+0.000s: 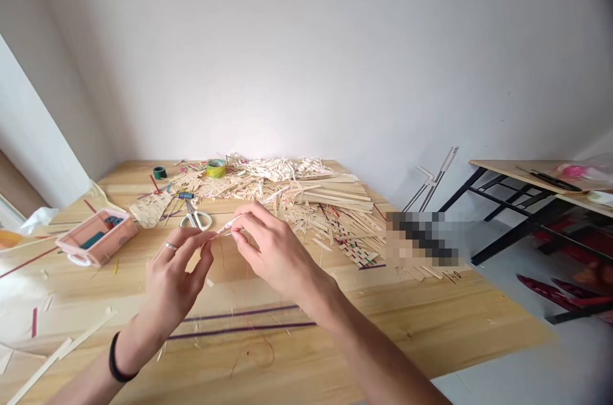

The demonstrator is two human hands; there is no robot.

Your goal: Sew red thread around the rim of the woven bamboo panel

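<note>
My left hand (177,271) pinches one end of a small, thin pale strip (225,225) between thumb and fingertips. At the strip's other end the fingers of my right hand (268,248) are closed on it. The two hands almost meet above the table, and their fingers partly hide the piece, so its exact kind is unclear. A fine reddish thread (223,258) dangles below it toward the tabletop. Just behind my left fingertips lie white-handled scissors (196,218). Two long dark purple strips (244,330) lie flat on the table beneath my wrists.
A pink plastic basket (98,239) holding dark spools stands at left. Yellow-green tape (216,168) and a dark green roll (159,172) are farther back. Heaped pale strips (330,191) and a colourful woven piece (357,245) spread behind my right hand. Another table (517,175) stands at right.
</note>
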